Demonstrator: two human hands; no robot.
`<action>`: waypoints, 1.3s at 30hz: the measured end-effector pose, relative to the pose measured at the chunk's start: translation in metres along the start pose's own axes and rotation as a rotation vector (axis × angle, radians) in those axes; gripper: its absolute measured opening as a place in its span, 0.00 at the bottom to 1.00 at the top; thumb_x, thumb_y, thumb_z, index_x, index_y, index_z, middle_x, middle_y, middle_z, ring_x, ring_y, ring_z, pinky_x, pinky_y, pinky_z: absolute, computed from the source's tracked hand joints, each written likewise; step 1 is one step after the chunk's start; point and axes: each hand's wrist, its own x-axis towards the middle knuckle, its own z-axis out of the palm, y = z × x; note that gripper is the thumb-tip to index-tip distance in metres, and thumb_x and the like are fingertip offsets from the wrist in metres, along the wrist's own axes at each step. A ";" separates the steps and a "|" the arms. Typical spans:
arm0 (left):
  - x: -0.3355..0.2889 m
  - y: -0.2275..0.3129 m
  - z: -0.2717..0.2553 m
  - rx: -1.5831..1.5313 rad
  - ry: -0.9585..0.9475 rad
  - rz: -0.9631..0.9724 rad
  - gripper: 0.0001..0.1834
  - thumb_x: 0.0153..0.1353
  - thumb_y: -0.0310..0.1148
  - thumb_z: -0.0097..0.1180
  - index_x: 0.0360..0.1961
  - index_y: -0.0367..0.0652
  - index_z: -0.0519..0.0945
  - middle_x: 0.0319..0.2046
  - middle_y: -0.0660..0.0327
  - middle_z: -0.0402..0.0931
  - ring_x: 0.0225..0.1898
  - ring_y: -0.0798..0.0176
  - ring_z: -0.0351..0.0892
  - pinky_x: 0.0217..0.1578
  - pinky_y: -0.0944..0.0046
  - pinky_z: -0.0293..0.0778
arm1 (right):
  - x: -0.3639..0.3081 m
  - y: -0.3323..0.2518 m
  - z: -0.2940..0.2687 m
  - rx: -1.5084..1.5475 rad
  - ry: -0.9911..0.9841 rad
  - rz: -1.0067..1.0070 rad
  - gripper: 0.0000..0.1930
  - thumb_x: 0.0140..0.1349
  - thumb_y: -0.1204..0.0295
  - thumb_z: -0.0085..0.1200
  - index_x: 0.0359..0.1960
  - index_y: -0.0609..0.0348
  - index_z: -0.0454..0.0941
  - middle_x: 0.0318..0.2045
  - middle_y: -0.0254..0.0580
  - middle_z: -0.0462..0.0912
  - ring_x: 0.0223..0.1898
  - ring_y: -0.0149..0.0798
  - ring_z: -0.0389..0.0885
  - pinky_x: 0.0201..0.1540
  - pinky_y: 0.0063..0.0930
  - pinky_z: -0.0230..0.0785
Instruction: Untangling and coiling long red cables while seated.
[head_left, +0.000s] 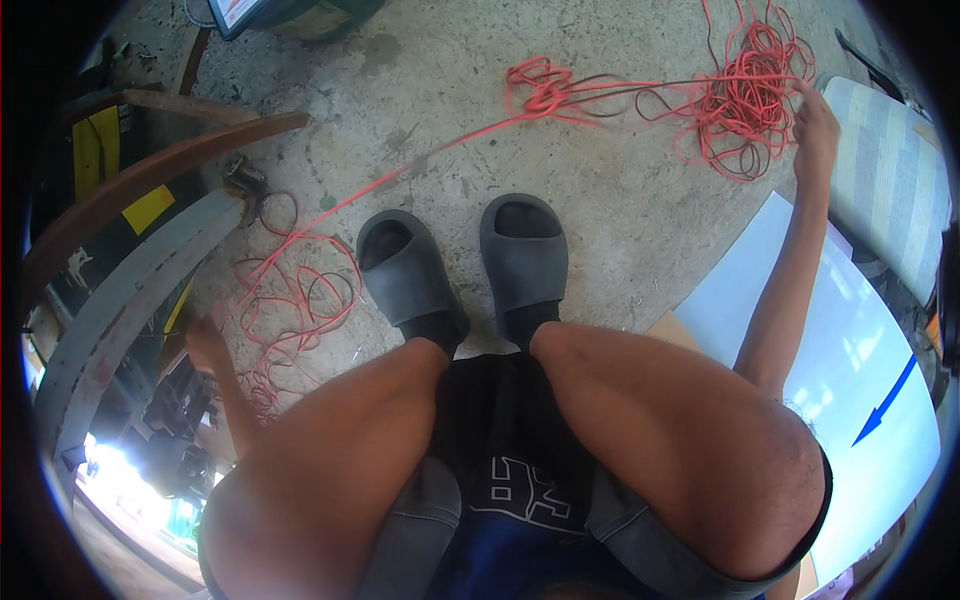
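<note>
A long red cord (440,149), dark in places, stretches across the concrete floor. My right hand (816,130), reaching out at the far right, is closed on a strand of it. Just left of that hand lies a big tangled heap of the cord (752,105). A smaller looped bunch (542,88) sits midway along the stretched length. Down at the left, my left hand (207,346) appears closed on the same cord; its fingers are small and blurred. Loose loops of cord (300,290) spread on the floor beside it.
My feet in grey slides (412,275) stand mid-floor. Curved metal and wooden bars (150,270) crowd the left. At right are a white sheet with a blue arrow (850,350) and a striped pad (885,180). A dark green container (300,18) stands at the top.
</note>
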 end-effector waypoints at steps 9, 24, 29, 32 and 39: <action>-0.117 0.198 -0.089 -0.630 0.182 0.885 0.24 0.48 0.30 0.60 0.50 0.41 0.73 0.47 0.50 0.71 0.51 0.47 0.68 0.52 0.51 0.63 | -0.115 0.016 0.141 -0.749 -0.588 -0.735 0.16 0.54 0.62 0.56 0.36 0.62 0.76 0.35 0.50 0.78 0.41 0.52 0.75 0.44 0.42 0.68; -0.176 0.381 -0.111 -0.941 0.042 1.463 0.14 0.51 0.33 0.61 0.39 0.39 0.77 0.37 0.57 0.74 0.39 0.52 0.72 0.40 0.60 0.70 | -0.201 0.021 0.179 0.007 -0.839 -0.219 0.16 0.58 0.71 0.56 0.46 0.63 0.72 0.28 0.39 0.78 0.29 0.34 0.76 0.32 0.26 0.68; -0.190 0.360 -0.150 -1.366 -0.779 0.848 0.11 0.59 0.32 0.58 0.39 0.36 0.81 0.28 0.64 0.80 0.27 0.71 0.74 0.32 0.70 0.70 | -0.187 -0.016 0.171 0.091 -0.710 -0.100 0.14 0.58 0.65 0.57 0.41 0.60 0.79 0.23 0.42 0.80 0.24 0.25 0.73 0.29 0.24 0.66; -0.186 0.354 -0.161 -1.577 -0.808 0.806 0.12 0.59 0.31 0.58 0.42 0.35 0.81 0.32 0.66 0.80 0.32 0.77 0.72 0.34 0.74 0.69 | -0.172 -0.026 0.159 -0.122 -0.462 -0.243 0.14 0.57 0.62 0.58 0.31 0.62 0.82 0.17 0.37 0.78 0.20 0.23 0.68 0.26 0.20 0.62; -0.141 0.305 -0.178 -1.532 -0.811 0.885 0.10 0.56 0.26 0.59 0.39 0.34 0.82 0.27 0.64 0.79 0.31 0.74 0.72 0.36 0.74 0.67 | -0.131 -0.048 0.138 -0.110 -0.653 -0.080 0.16 0.57 0.61 0.57 0.22 0.64 0.81 0.11 0.28 0.69 0.17 0.20 0.63 0.20 0.18 0.54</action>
